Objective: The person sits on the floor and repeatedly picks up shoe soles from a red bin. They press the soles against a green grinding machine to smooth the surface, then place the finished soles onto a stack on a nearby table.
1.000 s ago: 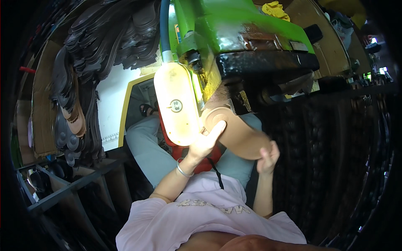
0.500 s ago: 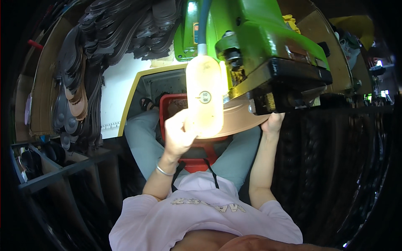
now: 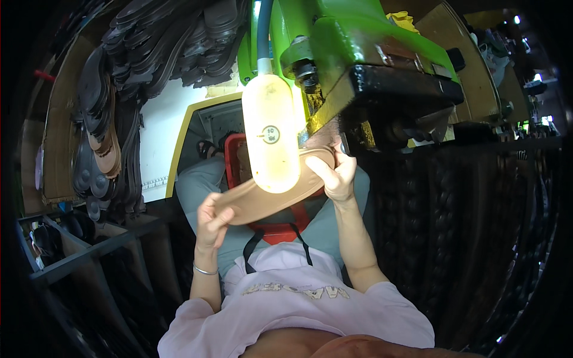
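Observation:
A tan shoe sole (image 3: 262, 201) spans the space between my two hands, tilted with its right end higher. My left hand (image 3: 213, 219) grips its left end, thumb on top. At the other end my right hand (image 3: 335, 174) holds the sole with the thumb pressed on its face. A bright oval lamp (image 3: 271, 132) on a grey stem hangs in front and hides part of the sole. Just beyond my right hand stands the green machine (image 3: 364, 42) with its dark lower head (image 3: 406, 89).
Piles of dark soles (image 3: 143, 53), a few tan ones (image 3: 106, 154) among them, lie at the left on a white table (image 3: 170, 113) with a yellow edge. A red stool (image 3: 278, 234) shows between my legs. Grey divided racks (image 3: 95, 247) stand lower left.
The sole has come out from under the machine head toward me and tilted. My left hand moved left and down; my right hand moved left and its thumb now shows on the sole.

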Demonstrator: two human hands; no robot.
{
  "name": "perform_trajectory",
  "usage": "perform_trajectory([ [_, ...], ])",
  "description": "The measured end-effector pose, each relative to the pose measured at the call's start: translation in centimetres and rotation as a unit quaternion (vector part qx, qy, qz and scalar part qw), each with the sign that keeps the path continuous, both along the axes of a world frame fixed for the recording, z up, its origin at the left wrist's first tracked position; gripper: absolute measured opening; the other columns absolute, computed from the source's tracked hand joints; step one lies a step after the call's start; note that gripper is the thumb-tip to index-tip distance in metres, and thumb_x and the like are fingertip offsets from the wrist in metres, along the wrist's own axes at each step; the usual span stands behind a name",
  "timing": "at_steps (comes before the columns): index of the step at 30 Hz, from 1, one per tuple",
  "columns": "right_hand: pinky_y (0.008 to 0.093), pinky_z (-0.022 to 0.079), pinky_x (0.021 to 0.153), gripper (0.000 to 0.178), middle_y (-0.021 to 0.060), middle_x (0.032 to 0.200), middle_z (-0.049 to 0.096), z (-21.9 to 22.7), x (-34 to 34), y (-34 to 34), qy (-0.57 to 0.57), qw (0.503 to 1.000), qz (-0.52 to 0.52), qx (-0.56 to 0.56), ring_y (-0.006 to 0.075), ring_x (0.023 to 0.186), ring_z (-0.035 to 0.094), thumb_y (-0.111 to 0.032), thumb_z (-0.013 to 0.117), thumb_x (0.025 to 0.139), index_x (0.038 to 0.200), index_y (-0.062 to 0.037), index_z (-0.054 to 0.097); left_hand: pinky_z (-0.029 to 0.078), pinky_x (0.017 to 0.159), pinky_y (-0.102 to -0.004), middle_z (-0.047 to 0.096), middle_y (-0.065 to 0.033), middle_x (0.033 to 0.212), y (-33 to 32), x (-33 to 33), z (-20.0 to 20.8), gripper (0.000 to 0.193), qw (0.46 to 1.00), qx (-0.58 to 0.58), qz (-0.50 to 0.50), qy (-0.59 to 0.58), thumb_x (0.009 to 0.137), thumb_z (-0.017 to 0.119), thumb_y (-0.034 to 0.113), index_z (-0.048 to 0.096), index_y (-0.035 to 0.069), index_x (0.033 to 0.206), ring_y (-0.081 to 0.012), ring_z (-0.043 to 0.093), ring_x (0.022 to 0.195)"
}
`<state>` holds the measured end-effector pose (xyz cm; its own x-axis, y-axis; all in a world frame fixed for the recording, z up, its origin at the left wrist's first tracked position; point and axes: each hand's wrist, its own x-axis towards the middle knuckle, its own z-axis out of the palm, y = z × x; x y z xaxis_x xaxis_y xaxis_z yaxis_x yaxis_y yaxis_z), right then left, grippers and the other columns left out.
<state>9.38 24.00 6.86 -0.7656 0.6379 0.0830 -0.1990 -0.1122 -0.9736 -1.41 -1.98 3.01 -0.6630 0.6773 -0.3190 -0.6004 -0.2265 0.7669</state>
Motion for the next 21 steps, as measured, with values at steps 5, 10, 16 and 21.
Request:
perform_trajectory([
  [5,0.0249,0.051,0.071,0.025,0.0131,0.089,0.066,1.2,-0.7,-0.2,0.012,1.0,-0.014,0.025,0.0147,0.078,0.064,0.005,0.067,0.076,0.1,0.0093,0.058,0.046,0.092,-0.0296,0.062,-0.009,0.112,6.1,0.3,1.5,0.042,0.925,-0.04,-0.289,0.242,0.079,0.07,0.002,0.054,-0.004,0.118,-0.0147,0.058,0.101],
  [10,0.0265,0.047,0.084,0.037,0.01,0.105,0.057,-0.5,1.7,-1.4,-0.053,0.984,-0.142,0.088,0.0146,0.093,0.057,-0.003,0.063,0.083,0.115,0.0032,0.044,0.046,0.068,-0.0243,0.064,-0.0044,0.085,14.8,2.0,4.2,0.024,0.947,-0.064,-0.068,0.308,0.086,0.065,0.013,0.063,-0.002,0.103,-0.0076,0.053,0.075],
  [16,0.0296,0.054,0.076,0.045,0.0147,0.113,0.057,-4.3,13.6,-9.6,-0.171,0.941,0.096,-0.277,0.0188,0.093,0.061,0.0,0.06,0.084,0.124,0.0105,0.044,0.044,0.062,-0.0202,0.063,-0.0004,0.08,16.0,4.3,3.4,0.014,0.934,-0.081,0.025,0.346,0.088,0.062,0.004,0.066,-0.004,0.098,-0.0047,0.052,0.071],
  [21,0.0273,0.053,0.044,0.025,0.0193,0.085,0.063,-3.3,18.0,-7.2,-0.133,0.974,-0.072,-0.171,0.0187,0.057,0.063,-0.009,0.058,0.084,0.099,0.0078,0.047,0.039,0.058,-0.0133,0.063,-0.0014,0.086,14.1,4.6,1.8,0.026,0.945,-0.084,0.02,0.314,0.086,0.061,-0.002,0.058,-0.008,0.111,0.0001,0.05,0.068],
])
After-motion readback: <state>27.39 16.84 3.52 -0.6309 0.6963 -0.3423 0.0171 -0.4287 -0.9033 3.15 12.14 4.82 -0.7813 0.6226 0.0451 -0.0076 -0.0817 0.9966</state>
